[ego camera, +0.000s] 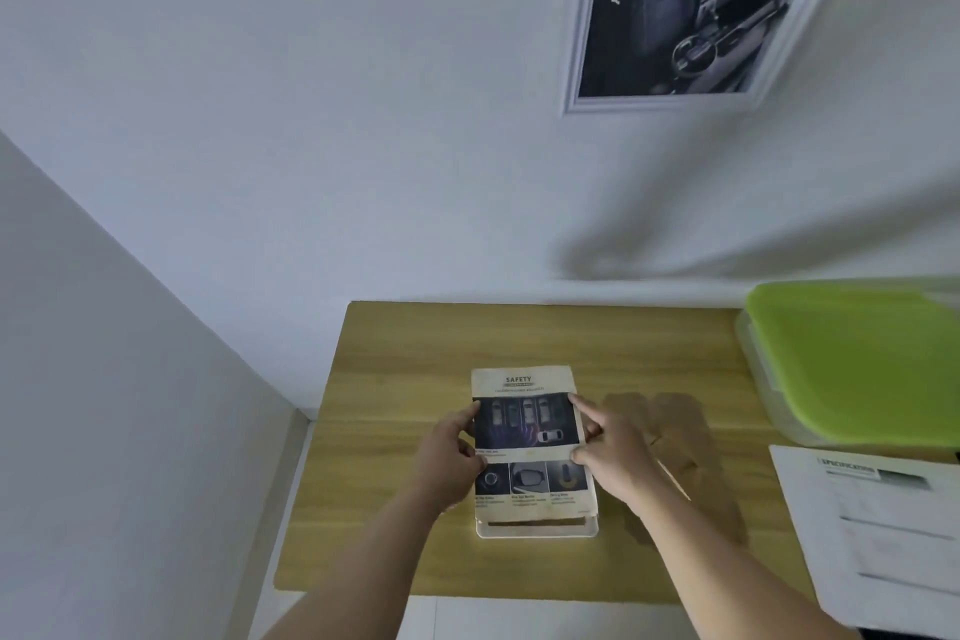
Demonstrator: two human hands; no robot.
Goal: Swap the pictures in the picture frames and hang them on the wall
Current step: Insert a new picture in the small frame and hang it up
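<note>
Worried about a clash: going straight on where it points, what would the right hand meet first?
The right hand would meet the printed sheet first; its fingertips seem to touch it now.

Both bare forearms are being stretched forward, converging. The left hand [451, 457] and the right hand [615, 457] are being curled around opposite side edges of a white printed paper sheet [527, 424], with the right index finger extended.
</note>
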